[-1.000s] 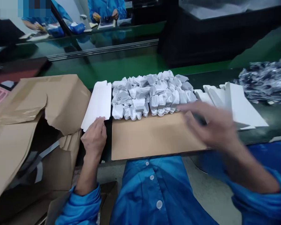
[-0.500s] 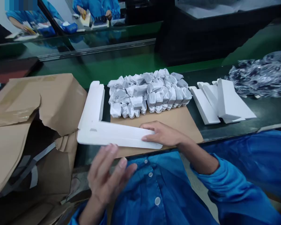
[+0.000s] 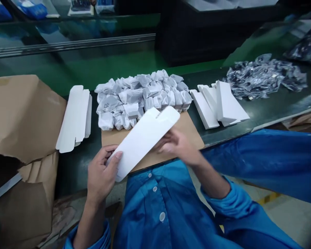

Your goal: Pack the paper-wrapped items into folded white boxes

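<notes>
A flattened white carton (image 3: 145,138) is held tilted above the brown cardboard sheet, its slotted end pointing up and right. My left hand (image 3: 102,169) grips its lower end, thumb on the front face and fingers behind. My right hand (image 3: 180,145) is at the carton's right edge; its curled fingers are blurred and partly behind the carton, so whether they grip it is unclear. Beyond lie several small white-wrapped packets (image 3: 142,95), stacked in rows on the brown cardboard sheet (image 3: 190,131).
More flat white cartons (image 3: 74,117) lie left, beside a torn cardboard box (image 3: 23,117). At the right are folded white boxes (image 3: 207,107) and a heap of clear-bagged items (image 3: 259,77). A person's blue sleeve (image 3: 269,159) is close on the right.
The carton has been raised from the table and turned diagonally. My left hand, open before, has taken its lower end. My right hand has shifted behind its edge. The view has swung right.
</notes>
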The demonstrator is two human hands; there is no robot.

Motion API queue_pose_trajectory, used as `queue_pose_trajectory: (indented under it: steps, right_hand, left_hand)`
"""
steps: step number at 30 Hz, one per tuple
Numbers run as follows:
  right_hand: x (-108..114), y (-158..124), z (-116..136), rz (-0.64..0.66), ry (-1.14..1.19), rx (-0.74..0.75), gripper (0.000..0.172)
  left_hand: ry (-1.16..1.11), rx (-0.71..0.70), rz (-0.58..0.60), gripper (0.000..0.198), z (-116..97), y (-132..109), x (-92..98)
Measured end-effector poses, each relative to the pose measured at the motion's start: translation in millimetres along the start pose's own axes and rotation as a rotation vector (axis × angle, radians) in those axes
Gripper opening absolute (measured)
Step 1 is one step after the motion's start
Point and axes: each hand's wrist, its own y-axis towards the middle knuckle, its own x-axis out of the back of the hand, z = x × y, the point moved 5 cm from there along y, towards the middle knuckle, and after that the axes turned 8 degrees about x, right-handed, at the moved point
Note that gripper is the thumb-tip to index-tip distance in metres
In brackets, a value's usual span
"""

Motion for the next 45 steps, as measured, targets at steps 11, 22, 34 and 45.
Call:
queue_pose_trajectory:
  steps: [11,22,34,45]
  right_hand:
    - [-32,8,-6,0.124,0.018,-0.037,0.043]
    - [-33,-6,28,0.392,-0.808,0.353,0.043]
    - [-46,-18,23,0.544,-1.019,0.598,0.077]
    - [-55,-19,32,0.445,-1.351,0.721,0.058]
  left_hand:
    - [-0.200,-0.070,0.166,0.024,-43,-7,-18.9]
    - [-0.367,0.071,0.183,0.029,-25,16,14.1]
    - [-0.148,-0.150,0.485,0.030,-32,10,19.2]
    - [-0.248,-0.066,0.225,0.024,-31,9,-1.5]
